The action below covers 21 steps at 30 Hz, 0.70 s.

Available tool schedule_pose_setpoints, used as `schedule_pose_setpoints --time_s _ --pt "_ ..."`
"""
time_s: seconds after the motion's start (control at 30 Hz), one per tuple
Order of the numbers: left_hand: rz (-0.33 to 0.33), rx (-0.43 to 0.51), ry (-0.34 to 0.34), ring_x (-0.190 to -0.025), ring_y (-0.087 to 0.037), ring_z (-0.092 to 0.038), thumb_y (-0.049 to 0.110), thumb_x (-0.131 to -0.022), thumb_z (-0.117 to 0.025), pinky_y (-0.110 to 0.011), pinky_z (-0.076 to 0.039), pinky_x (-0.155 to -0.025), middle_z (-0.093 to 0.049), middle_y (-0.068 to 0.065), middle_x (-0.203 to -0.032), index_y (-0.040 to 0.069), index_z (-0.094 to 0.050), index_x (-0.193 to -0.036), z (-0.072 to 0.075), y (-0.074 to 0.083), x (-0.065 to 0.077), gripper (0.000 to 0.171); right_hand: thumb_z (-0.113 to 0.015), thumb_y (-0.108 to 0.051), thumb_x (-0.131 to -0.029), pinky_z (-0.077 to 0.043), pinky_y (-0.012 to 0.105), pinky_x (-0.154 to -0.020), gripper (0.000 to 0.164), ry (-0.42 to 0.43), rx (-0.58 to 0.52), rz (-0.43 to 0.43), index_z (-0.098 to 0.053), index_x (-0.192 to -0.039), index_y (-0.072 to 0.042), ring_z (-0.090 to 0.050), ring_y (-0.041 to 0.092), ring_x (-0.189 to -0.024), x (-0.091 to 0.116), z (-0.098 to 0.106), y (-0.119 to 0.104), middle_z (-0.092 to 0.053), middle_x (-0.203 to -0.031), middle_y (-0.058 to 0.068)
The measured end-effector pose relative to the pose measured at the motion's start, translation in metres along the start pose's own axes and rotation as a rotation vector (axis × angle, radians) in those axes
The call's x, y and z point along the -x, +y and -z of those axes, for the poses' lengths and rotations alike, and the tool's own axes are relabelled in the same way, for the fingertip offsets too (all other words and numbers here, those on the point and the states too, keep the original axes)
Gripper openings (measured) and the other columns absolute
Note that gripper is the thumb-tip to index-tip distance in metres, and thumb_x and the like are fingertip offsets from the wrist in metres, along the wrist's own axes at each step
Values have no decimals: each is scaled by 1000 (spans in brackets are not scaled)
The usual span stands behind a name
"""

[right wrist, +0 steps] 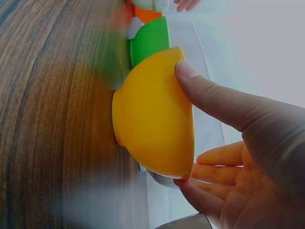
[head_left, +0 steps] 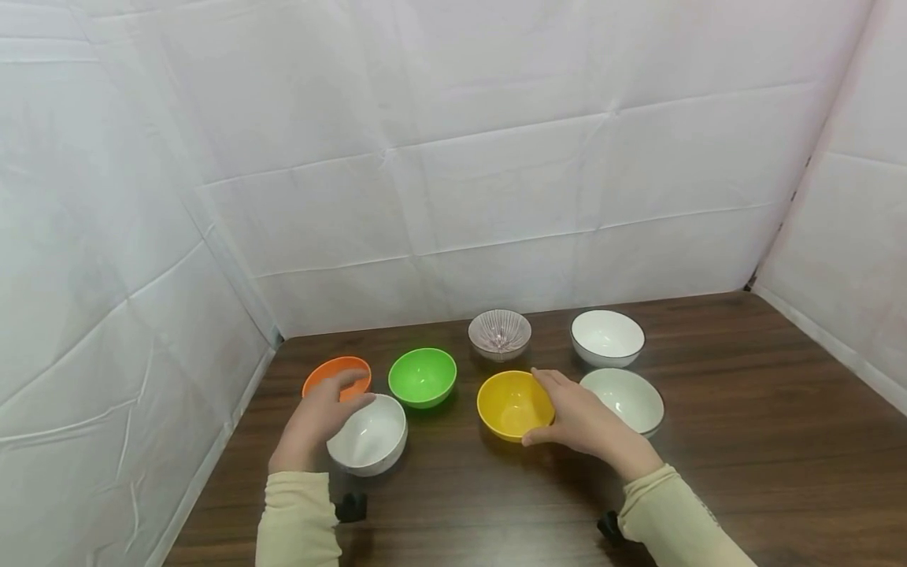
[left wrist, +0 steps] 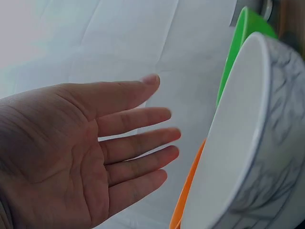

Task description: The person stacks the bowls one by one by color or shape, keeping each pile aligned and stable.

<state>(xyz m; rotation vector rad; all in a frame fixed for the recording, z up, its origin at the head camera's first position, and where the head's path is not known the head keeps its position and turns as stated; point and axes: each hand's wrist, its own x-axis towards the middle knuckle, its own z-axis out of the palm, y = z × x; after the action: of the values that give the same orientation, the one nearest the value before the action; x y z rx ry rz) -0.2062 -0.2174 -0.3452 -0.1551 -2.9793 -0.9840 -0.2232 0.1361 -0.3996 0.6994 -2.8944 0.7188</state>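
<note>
— Touching the rim of the yellow bowl (head_left: 510, 411): R hand (head_left: 583, 416), qty 1. Thumb on near side, fingertips round at far side; R wrist view shows the rim pinched btwn them.

— Bowl pos.?

— Upright, approx. mid-group, seemingly foot-down on the table (head_left: 453, 512), brown w/ wood grain. Plain yellow in & out.

— L hand (head_left: 320, 413), cond.?

— Fingers & thumb extended, slightly bent in head view, palm showing in L wrist view. Held nr the white patterned bowl (head_left: 372, 437); L wrist view shows a gap btwn fingertips & rim.

— Descr. of that one?

— White inside, grey-blue pattern outside, upright, front L of group.

— Other stock?

— Orange bowl (head_left: 338, 366), qty 1: behind the white patterned bowl, partly hidden by L hand; contact btwn the two bowls, can't tell. Green bowl (head_left: 423, 379), qty 1: btwn orange & yellow, set slightly back. Striped bowl (head_left: 500, 335), qty 1: lilac-grey w/ radiating lines, behind yellow. Dark-rimmed bowl (head_left: 608, 339), qty 1: white inside, rear R. Pale bowl (head_left: 629, 398), qty 1: just in front of it, partly hidden by R hand.

— Surround & misc.?

— White cloth (head_left: 496, 197), creased, at back & both sides. Cream sleeves (head_left: 298, 520), qty 2. Blk fitting (head_left: 350, 508) at L wrist, similar at R.
</note>
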Motion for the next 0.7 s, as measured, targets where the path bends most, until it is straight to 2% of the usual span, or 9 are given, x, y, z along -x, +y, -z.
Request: schedule_pose_setpoints --time_s 0.13,0.27,0.47,0.7 --pt "8 19 28 -115 -44 -53 21 -93 -61 -63 -45 -96 -60 -24 -129 0 -59 -127 5 -8 4 40 -83 -45 -65 -45 57 -101 101 0 -6 2 -40 -139 8 -51 40 -119 0 0 0 -48 -138 27" --pt "56 30 40 -115 -42 -54 19 -94 -60 -63 -45 -96 -62 -23 -126 2 -64 -123 8 -16 6 34 -83 -45 -65 -44 57 -101 101 -4 -10 -3 -39 -139 8 -50 40 -120 0 0 0 -48 -138 27" --pt "115 11 62 -114 -43 -54 14 -92 -62 -64 -45 -95 -64 -25 -122 1 -68 -115 12 -26 9 27 -82 -47 -66 -44 57 -102 101 -11 -10 -10 -39 -140 7 -50 39 -121 0 0 -1 -47 -139 26" --pt "175 9 44 -107 -45 -55 12 -91 -63 -66 -47 -91 -62 -29 -120 -1 -68 -112 15 -32 12 25 -82 -46 -67 -44 56 -102 101 -15 -4 -15 -38 -140 7 -50 39 -121 1 0 -2 -47 -139 26"
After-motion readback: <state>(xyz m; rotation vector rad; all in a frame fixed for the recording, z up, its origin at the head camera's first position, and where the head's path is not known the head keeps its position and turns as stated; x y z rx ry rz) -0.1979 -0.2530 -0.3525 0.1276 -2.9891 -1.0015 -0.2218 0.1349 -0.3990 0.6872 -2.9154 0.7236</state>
